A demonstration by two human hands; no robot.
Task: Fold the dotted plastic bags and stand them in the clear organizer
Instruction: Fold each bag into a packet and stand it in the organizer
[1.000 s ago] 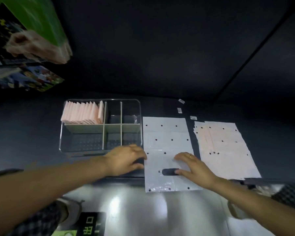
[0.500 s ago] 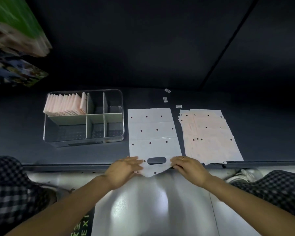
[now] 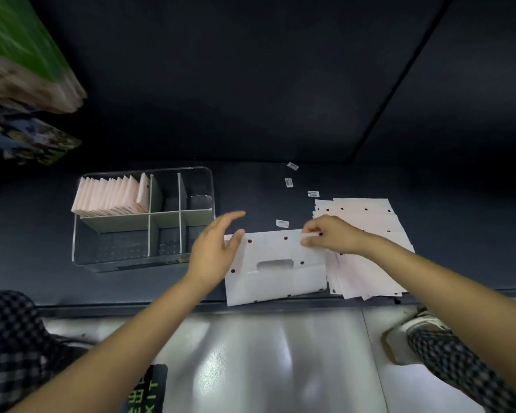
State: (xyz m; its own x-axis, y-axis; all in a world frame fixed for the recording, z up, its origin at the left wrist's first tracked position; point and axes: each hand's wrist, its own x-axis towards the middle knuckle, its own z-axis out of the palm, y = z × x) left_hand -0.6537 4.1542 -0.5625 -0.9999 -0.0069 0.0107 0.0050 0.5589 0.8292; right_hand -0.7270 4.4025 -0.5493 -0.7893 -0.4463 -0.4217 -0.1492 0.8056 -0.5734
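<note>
Dark table, white dotted bag folded over, right hand pinching it, left hand spread

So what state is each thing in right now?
Dotted bag: folded once, handle end doubled over.
Left hand: open, thumb touching the bag's edge.
Right hand: pinching the bag's far corner.
Unfolded bags: flat stack.
Clear organizer: one compartment filled.
Folded bags: standing upright.

- You can read "EXIT" in green letters on the dark floor sign by your left arm.
- Small stickers on the surface: print too small to read.
</note>
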